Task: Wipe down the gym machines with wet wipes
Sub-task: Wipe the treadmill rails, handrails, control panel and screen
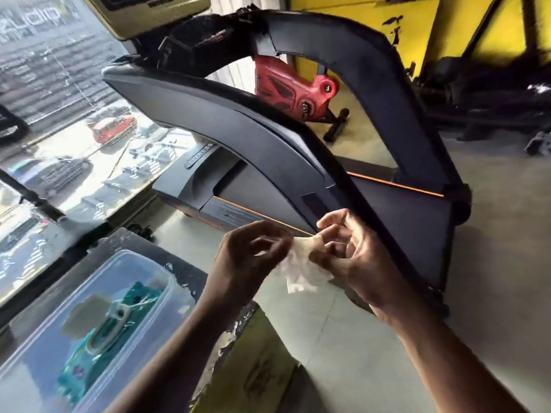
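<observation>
From the head camera, a white wet wipe [301, 265] is stretched between both hands in front of the dark treadmill upright [286, 150]. The left hand [247, 257] has its fingers [268, 241] curled, pinching the wipe's left edge; the right hand [354, 254] pinches the right side between thumb and curled fingers, with the crumpled lower part of the wipe hanging below them. The wipe is near the upright's lower end, whether touching it cannot be told. Lower left, a clear plastic box [143, 263] holds a teal wipes pack [101, 347] on a dark ledge [125, 242] by the window.
</observation>
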`<state>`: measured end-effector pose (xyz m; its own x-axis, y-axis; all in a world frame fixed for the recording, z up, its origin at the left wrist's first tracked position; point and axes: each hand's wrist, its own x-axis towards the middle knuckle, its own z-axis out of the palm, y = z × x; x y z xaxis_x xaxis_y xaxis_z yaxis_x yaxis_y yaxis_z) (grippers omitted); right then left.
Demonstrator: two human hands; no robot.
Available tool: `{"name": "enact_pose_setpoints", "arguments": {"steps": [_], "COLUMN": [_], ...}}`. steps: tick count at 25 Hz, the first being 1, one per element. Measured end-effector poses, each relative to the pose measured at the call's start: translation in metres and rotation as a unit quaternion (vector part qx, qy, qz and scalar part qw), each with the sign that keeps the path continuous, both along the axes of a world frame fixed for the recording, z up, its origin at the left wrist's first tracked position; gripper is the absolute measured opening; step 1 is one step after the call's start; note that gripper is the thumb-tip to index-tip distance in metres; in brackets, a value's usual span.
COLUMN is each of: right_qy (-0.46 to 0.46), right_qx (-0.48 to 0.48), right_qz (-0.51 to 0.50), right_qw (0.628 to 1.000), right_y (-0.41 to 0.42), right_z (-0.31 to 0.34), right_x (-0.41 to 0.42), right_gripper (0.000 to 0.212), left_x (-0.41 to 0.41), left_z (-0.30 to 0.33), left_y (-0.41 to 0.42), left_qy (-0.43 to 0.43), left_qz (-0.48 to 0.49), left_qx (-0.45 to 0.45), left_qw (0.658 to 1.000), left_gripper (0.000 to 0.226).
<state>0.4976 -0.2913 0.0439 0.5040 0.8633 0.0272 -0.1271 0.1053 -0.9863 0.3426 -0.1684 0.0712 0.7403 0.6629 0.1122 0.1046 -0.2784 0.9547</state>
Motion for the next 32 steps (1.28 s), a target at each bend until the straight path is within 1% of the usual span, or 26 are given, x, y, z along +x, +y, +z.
{"name": "enact_pose_setpoints", "arguments": {"steps": [3,4,6,8,10,12,13,14,16,18,20,21,23,25,27,29,31,32], "right_qy": [-0.039,-0.05,-0.052,-0.059,-0.063,-0.028,-0.025,-0.041,-0.087,-0.1,-0.072,-0.049,-0.022,-0.007,0.015,0.063,0.155,0.192], "right_qx": [-0.004,-0.006,-0.01,-0.017,-0.035,-0.053,-0.06,-0.063,-0.061,-0.052,-0.055,-0.061,-0.073,-0.072,-0.063,-0.062,-0.059,-0.057], "right_qz": [0.008,0.01,0.007,-0.01,-0.021,-0.005,0.019,0.041,0.059,0.072,0.089,0.1,0.132,0.167,0.216,0.271,0.348,0.371], "right_qw": [0.999,0.999,0.999,0.998,0.997,0.998,0.998,0.996,0.993,0.991,0.992,0.992,0.988,0.983,0.974,0.959,0.923,0.907], "right_y": [0.017,0.024,0.045,0.067,0.096,0.12,0.134,0.149,0.176,0.206,0.232,0.247,0.279,0.314,0.352,0.386,0.412,0.423], "right_z": [-0.004,-0.006,-0.01,-0.014,-0.015,-0.011,-0.008,-0.007,-0.004,-0.005,-0.007,-0.01,-0.017,-0.019,-0.013,-0.009,-0.008,-0.008], "right_x": [0.019,0.024,0.039,0.052,0.064,0.075,0.082,0.09,0.107,0.124,0.14,0.148,0.164,0.172,0.177,0.176,0.172,0.169], "right_gripper": [0.042,0.04,0.038,0.032,0.026,0.022,0.022,0.022,0.022,0.016,0.007,0.005,0.01,0.02,0.023,0.027,0.034,0.036], "left_x": [0.023,0.029,0.04,0.05,0.062,0.079,0.087,0.095,0.109,0.119,0.126,0.131,0.141,0.147,0.149,0.143,0.136,0.133], "left_z": [-0.009,-0.012,-0.022,-0.03,-0.04,-0.046,-0.048,-0.049,-0.048,-0.052,-0.051,-0.053,-0.058,-0.06,-0.056,-0.051,-0.048,-0.046], "left_y": [0.008,0.014,0.034,0.057,0.082,0.101,0.113,0.124,0.145,0.169,0.192,0.208,0.239,0.265,0.286,0.304,0.316,0.324], "left_qy": [0.018,0.016,-0.01,-0.07,-0.116,-0.132,-0.14,-0.145,-0.156,-0.159,-0.163,-0.167,-0.164,-0.16,-0.167,-0.178,-0.216,-0.234], "left_qz": [0.021,0.023,0.014,-0.004,-0.002,0.029,0.048,0.06,0.057,0.038,0.032,0.043,0.079,0.116,0.154,0.198,0.23,0.229], "left_qx": [-0.038,-0.055,-0.104,-0.15,-0.183,-0.181,-0.171,-0.162,-0.148,-0.149,-0.171,-0.177,-0.163,-0.155,-0.148,-0.163,-0.215,-0.234], "left_qw": [0.999,0.998,0.994,0.986,0.976,0.974,0.974,0.974,0.975,0.975,0.971,0.969,0.97,0.968,0.962,0.95,0.924,0.915], "left_gripper": [0.034,0.036,0.036,0.036,0.035,0.033,0.029,0.024,0.011,0.012,0.007,0.011,0.017,0.014,0.014,0.015,0.019,0.022]}}
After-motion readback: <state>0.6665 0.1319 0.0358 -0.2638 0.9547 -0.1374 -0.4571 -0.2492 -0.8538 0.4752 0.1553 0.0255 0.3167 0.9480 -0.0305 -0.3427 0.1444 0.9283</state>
